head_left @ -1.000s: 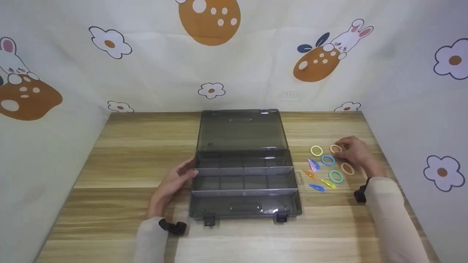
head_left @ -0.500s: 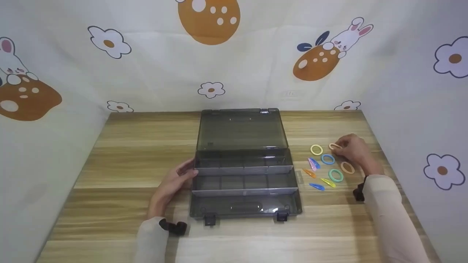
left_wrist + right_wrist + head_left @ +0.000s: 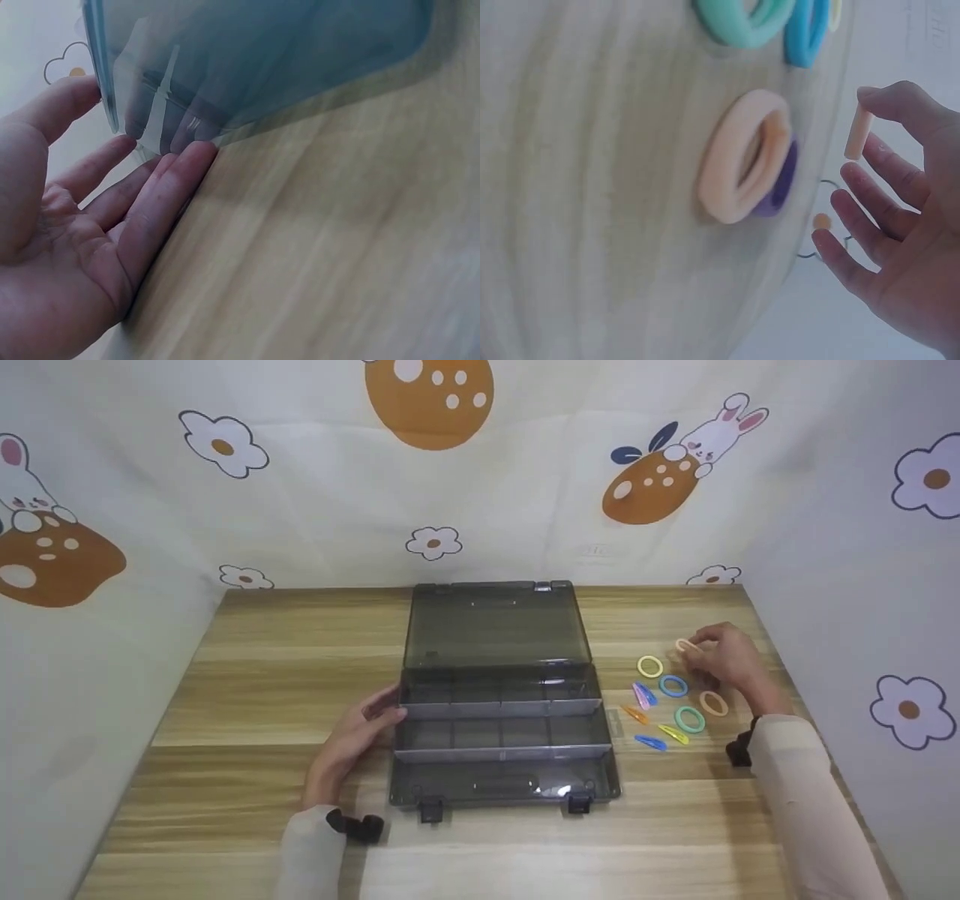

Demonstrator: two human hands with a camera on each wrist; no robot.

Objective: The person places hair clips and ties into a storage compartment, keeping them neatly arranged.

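Note:
My right hand (image 3: 731, 660) pinches a peach hair tie (image 3: 858, 133) between thumb and index finger, lifted off the table; its other fingers are spread. Another peach hair tie (image 3: 713, 704) lies below the wrist, with a purple hair tie (image 3: 780, 184) behind it in the right wrist view. Yellow (image 3: 650, 667), blue (image 3: 663, 690) and green (image 3: 679, 726) hair ties lie nearby. My left hand (image 3: 360, 735) rests against the left wall of a dark translucent compartment box (image 3: 502, 787). Its fingers are straight along the outside, thumb at the rim.
Several snap hair clips (image 3: 649, 742) in blue, pink, orange and yellow lie between the box and the hair ties. The box's lid (image 3: 499, 622) is folded back toward the patterned wall cloth (image 3: 315, 510). Two latches (image 3: 430, 811) stick out at its front.
My right hand has picked up the peach hair tie and moved slightly up and away from the other ties, tilting it. The left hand and box have stayed in place.

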